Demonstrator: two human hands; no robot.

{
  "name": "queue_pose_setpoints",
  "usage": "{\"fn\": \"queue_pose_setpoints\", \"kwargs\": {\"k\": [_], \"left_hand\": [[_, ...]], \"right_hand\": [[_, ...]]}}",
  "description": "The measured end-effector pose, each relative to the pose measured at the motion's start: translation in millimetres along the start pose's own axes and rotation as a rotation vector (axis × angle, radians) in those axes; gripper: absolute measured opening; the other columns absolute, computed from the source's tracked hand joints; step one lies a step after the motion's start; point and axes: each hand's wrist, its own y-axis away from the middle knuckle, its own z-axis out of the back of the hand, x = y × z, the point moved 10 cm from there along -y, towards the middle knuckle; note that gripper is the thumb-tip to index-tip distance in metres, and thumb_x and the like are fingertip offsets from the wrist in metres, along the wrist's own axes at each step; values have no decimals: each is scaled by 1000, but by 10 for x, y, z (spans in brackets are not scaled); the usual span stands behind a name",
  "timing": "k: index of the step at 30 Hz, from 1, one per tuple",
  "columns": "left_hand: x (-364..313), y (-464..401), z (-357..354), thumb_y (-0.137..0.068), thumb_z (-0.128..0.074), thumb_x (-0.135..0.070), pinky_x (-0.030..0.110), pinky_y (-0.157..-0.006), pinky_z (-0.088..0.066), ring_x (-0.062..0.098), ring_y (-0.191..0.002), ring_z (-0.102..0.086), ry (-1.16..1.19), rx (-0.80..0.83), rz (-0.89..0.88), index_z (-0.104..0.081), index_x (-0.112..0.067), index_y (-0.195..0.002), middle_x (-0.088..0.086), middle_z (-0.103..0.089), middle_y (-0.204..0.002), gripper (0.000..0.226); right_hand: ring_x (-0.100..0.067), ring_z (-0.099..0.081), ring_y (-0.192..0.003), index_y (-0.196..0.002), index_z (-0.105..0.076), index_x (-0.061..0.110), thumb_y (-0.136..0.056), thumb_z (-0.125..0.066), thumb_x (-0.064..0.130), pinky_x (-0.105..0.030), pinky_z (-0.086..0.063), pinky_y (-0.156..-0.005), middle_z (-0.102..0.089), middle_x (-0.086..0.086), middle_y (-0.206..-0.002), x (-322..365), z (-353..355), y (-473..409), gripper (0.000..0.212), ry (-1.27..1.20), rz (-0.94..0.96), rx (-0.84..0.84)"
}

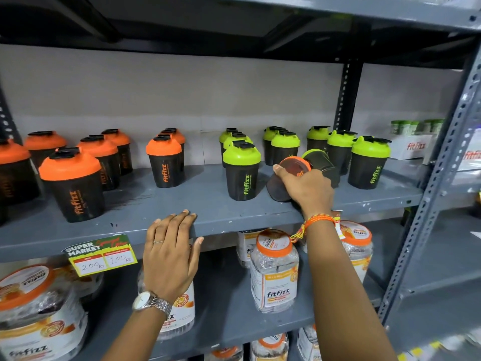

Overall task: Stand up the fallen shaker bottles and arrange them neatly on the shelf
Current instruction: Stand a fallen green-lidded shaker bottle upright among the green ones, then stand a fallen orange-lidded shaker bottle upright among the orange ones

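Right hand (305, 187): fingers curled over the side of a fallen shaker bottle (285, 178), thumb tip at its upper left edge. Grip is closed around the dark body. This bottle lies tilted on the shelf (156, 217), its orange-rimmed end up and toward me, the other end resting on the shelf surface. I read part of an orange "fit" print just beside my thumb. An orange braided thread band (316, 222) sits on that wrist.

Just behind the held bottle, touching or nearly touching it, I see a second fallen bottle (321, 162), dark with a green rim, also lying tilted. I cannot tell whether the two are in contact.

Left hand (170, 254): flat and open, fingertips hooked over the front lip of the shelf, thumb below the edge. It holds nothing. Ring on one finger, metal watch (152, 303) on the wrist.

Outward from there: upright green-lidded shakers (242, 170) stand in a cluster right of centre, the nearest one just left of my right hand, another (369, 162) to its right. Upright orange-lidded shakers (71, 183) stand on the left half, one pair (165, 162) near the middle, well apart from the green group.

Below the shelf lip hangs a yellow price tag (101, 255) marked 200 and 100. The lower shelf carries clear jars with orange lids (274, 269), labelled fitfizz.
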Motion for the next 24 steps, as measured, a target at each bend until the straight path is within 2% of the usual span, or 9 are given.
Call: {"fn": "queue_pose_setpoints", "kwargs": {"k": [6, 9, 11, 13, 16, 19, 21, 24], "left_hand": [[0, 1, -16, -97, -48, -43, 41, -117, -25, 26, -126, -49, 3, 15, -2, -55, -17, -136, 6, -62, -135, 47], [0, -5, -13, -96, -50, -42, 42, -117, -26, 26, -126, -49, 4, 25, 1, -55, -16, -136, 7, -62, -135, 48], [-4, -13, -1, -96, -48, -43, 42, -116, -27, 26, -125, -50, 6, 26, 5, -56, -15, -135, 8, -64, -134, 48], [-7, -14, 14, -97, -47, -43, 42, -116, -27, 26, -125, -50, 5, 32, 4, -56, -15, -135, 8, -64, -134, 48], [-14, -6, 34, -97, -48, -43, 42, -117, -27, 26, -126, -49, 9, 47, 2, -56, -15, -136, 8, -64, -135, 49], [-16, -3, 36, -96, -49, -44, 42, -117, -26, 25, -127, -48, 12, 62, 3, -55, -16, -137, 8, -64, -135, 50], [-14, -3, 37, -97, -47, -44, 41, -119, -25, 25, -127, -48, 19, 71, -2, -54, -16, -138, 7, -63, -136, 49], [-5, 0, 23, -98, -45, -45, 41, -120, -24, 25, -128, -47, 23, 98, -1, -52, -18, -139, 6, -61, -137, 50]], "right_hand": [[-41, -59, -115, -127, -59, 8, -66, -71, 70, -40, -48, -81, -63, -17, -129, 20, -4, 4, 88, -80, -41, -5], [-40, -62, -109, -119, -64, 7, -60, -71, 68, -34, -44, -75, -67, -16, -121, -16, 16, 27, 85, -151, -66, 12], [-38, -67, -99, -107, -69, 8, -52, -68, 69, -39, -55, -78, -72, -15, -110, -37, 42, 74, 83, -203, -80, 22], [-36, -68, -97, -98, -71, 10, -47, -68, 66, -47, -59, -81, -73, -13, -102, -74, 96, 114, 76, -269, -99, 5], [-30, -72, -92, -95, -73, 10, -47, -78, 53, -47, -63, -72, -76, -11, -95, -156, 67, 147, 65, -566, -171, 58], [-29, -76, -88, -98, -71, 9, -61, -84, 31, -37, -62, -60, -78, -12, -92, -178, -43, 239, 45, -953, -263, 233], [-32, -75, -95, -107, -65, 8, -69, -82, 24, -43, -62, -65, -76, -15, -103, -134, -107, 363, 45, -1154, -344, 391], [-42, -66, -111, -120, -60, 2, -67, -77, 15, -61, -58, -76, -66, -23, -125, 61, -139, 532, 57, -1485, -405, 615]]}}
